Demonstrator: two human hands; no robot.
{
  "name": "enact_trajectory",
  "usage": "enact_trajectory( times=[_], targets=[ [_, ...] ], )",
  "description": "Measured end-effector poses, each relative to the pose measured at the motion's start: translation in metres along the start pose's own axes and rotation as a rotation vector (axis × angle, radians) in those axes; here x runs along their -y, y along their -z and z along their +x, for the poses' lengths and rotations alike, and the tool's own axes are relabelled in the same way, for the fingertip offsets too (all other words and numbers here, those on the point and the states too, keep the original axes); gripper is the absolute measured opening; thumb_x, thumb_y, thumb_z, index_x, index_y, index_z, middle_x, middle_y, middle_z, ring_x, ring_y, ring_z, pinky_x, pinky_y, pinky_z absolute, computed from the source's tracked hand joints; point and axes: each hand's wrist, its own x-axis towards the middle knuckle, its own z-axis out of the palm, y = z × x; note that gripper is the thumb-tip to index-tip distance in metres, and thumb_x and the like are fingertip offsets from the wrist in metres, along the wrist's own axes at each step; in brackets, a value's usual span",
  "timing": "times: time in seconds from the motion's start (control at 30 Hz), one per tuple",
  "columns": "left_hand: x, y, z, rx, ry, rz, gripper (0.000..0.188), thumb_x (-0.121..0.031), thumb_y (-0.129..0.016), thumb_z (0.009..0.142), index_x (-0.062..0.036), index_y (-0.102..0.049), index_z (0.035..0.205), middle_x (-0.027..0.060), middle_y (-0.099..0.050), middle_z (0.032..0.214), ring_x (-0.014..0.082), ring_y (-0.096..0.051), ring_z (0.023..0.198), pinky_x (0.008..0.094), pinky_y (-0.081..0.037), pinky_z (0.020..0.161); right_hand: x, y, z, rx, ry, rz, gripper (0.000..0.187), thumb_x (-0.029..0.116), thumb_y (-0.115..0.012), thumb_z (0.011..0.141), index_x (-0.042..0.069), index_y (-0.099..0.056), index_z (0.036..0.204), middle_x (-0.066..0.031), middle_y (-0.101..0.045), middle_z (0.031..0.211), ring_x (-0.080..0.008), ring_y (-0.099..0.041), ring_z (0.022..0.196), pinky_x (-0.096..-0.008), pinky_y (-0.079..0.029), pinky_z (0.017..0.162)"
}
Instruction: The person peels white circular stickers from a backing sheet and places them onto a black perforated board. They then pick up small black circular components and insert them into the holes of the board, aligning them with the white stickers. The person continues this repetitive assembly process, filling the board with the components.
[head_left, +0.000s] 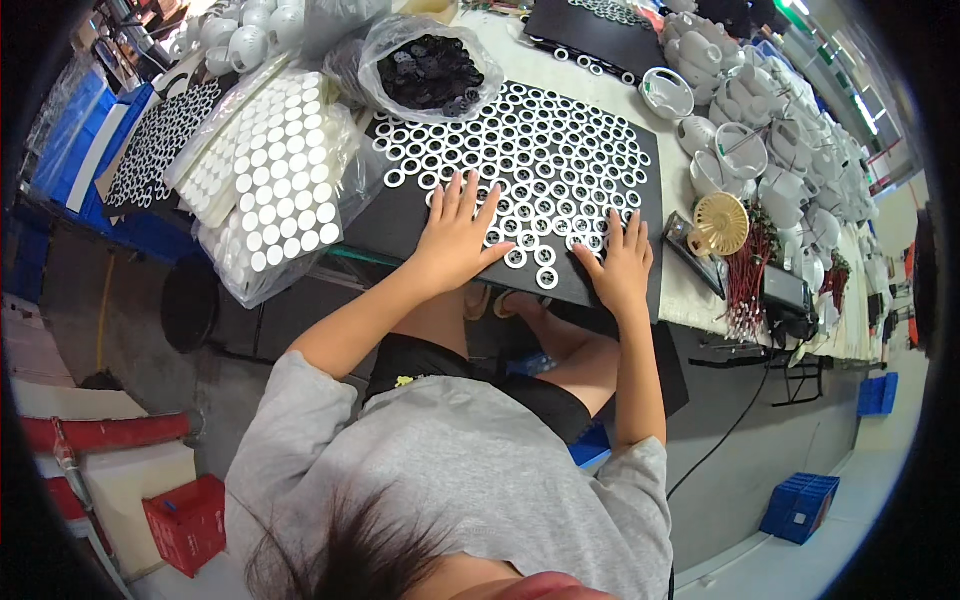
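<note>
A black board (388, 228) lies at the table's front edge, covered with many white rings (546, 278) that have dark centres. My left hand (457, 235) rests flat on the left part of these rings, fingers spread and pointing away from me. On the right part my right hand (622, 268) lies with its fingers stretched out and its thumb toward the rings. Neither hand grips anything. Beyond the board's far left edge stands a clear plastic bag (483, 62) full of small black discs (432, 72). Sheets of round white stickers (288, 170) lie left of the board.
White plastic housings (741, 150) are heaped at the right, near a yellow fan-like round part (720, 224) and red wires (748, 285). Another ring-covered board (160, 140) lies far left; a dark board (590, 35) is at the back. A red crate (186, 524) stands on the floor.
</note>
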Motion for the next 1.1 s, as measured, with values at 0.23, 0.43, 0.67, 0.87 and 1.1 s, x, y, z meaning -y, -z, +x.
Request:
enact_trajectory(
  times=[0.23, 0.43, 0.67, 0.87, 1.1],
  targets=[
    [-0.033, -0.009, 0.007, 0.046, -0.181, -0.027, 0.084, -0.059, -0.047, 0.083, 0.001, -0.026, 0.137, 0.03, -0.018, 0.142, 0.0454, -0.013, 0.133, 0.0548, -0.01, 0.106, -0.002, -0.006, -0.002, -0.038, 0.018, -0.012, 0.076, 0.057, -0.052, 0.08, 0.006, -0.036, 0.134, -0.0287, -0.028, 0.138, -0.0412, -0.025, 0.13, -0.0477, -0.02, 0.105],
    [-0.047, -0.025, 0.023, -0.054, -0.149, 0.026, 0.079, -0.054, -0.048, 0.084, 0.0031, -0.028, 0.136, 0.0315, -0.023, 0.139, 0.0462, -0.018, 0.131, 0.0546, -0.014, 0.106, -0.002, -0.005, -0.003, -0.054, 0.036, 0.017, 0.076, 0.056, -0.052, 0.081, 0.004, -0.037, 0.133, -0.0289, -0.029, 0.138, -0.041, -0.026, 0.129, -0.047, -0.021, 0.104],
    [-0.061, -0.036, 0.028, -0.078, -0.21, -0.003, 0.078, -0.053, -0.049, 0.084, 0.0031, -0.029, 0.135, 0.0311, -0.024, 0.138, 0.0452, -0.02, 0.131, 0.0538, -0.015, 0.106, -0.002, -0.005, -0.004, -0.098, 0.024, 0.079, 0.07, 0.05, -0.055, 0.082, 0.002, -0.04, 0.131, -0.0293, -0.03, 0.137, -0.0411, -0.028, 0.128, -0.0464, -0.024, 0.103],
    [-0.066, -0.038, 0.036, -0.078, -0.214, -0.008, 0.076, -0.051, -0.051, 0.084, 0.0022, -0.031, 0.135, 0.031, -0.026, 0.138, 0.0448, -0.02, 0.131, 0.0535, -0.016, 0.106, -0.002, -0.006, -0.004, -0.139, 0.023, 0.116, 0.066, 0.047, -0.056, 0.082, 0.002, -0.041, 0.129, -0.0292, -0.032, 0.136, -0.0417, -0.03, 0.126, -0.0462, -0.026, 0.102],
    [-0.066, -0.034, 0.036, -0.001, -0.188, 0.018, 0.073, -0.05, -0.05, 0.085, 0.0006, -0.032, 0.135, 0.0295, -0.025, 0.139, 0.044, -0.021, 0.131, 0.0516, -0.018, 0.106, -0.003, -0.005, -0.004, -0.125, 0.043, 0.04, 0.065, 0.048, -0.055, 0.082, 0.002, -0.043, 0.128, -0.0285, -0.034, 0.134, -0.0419, -0.033, 0.125, -0.0459, -0.027, 0.101]
  ],
)
